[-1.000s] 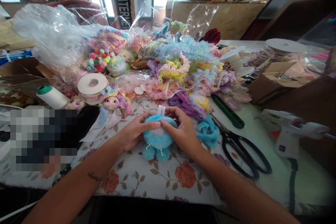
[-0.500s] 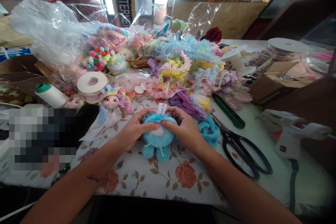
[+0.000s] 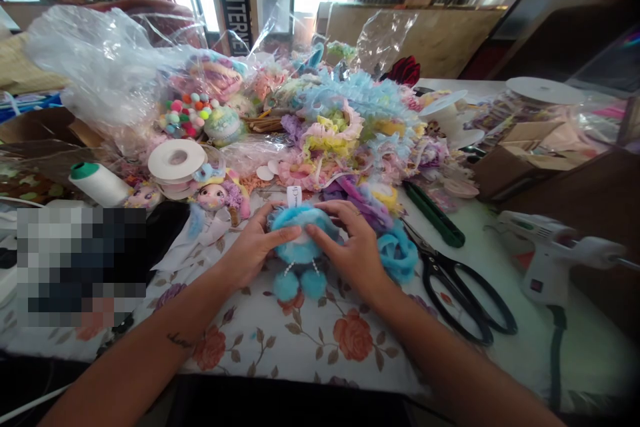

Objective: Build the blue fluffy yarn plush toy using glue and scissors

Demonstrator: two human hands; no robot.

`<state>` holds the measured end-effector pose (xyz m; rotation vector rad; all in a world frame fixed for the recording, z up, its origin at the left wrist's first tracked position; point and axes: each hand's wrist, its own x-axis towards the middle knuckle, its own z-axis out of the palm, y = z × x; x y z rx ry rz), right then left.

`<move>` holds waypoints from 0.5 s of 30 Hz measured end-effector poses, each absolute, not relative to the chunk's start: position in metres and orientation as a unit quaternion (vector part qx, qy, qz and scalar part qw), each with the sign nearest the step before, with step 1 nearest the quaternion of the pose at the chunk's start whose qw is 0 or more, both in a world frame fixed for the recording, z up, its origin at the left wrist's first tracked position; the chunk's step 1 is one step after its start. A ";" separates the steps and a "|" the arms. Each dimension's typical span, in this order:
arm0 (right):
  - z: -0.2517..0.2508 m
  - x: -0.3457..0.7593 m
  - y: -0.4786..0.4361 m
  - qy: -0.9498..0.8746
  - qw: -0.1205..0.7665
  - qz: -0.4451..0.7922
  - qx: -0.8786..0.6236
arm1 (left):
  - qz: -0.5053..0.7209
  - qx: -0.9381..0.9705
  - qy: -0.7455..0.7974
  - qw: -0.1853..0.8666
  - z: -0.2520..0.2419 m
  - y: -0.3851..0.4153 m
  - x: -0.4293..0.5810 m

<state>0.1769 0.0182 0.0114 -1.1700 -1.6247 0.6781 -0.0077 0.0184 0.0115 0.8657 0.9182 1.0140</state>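
A small blue furry plush doll with a white tag at its top and pearl strands hanging down lies on the flowered tablecloth. My left hand grips its left side, thumb pressed on its front. From the other side my right hand holds it, fingers spread over its top and thumb meeting the left thumb. Beside my right hand lies a loose blue fur piece.
Black scissors and a white glue gun lie to the right, green-handled pliers behind them. A heap of pastel ruffled trims, plastic bags, a ribbon spool, a thread cone and small dolls fill the back.
Both hands have turned the blue plush doll slightly and lifted its top; the white tag has shifted left and my right fingers have spread wider over it.
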 end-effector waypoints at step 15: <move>0.011 0.168 0.004 -0.844 0.456 -0.130 -0.251 | 0.529 0.439 0.396 0.609 0.002 0.019 -0.006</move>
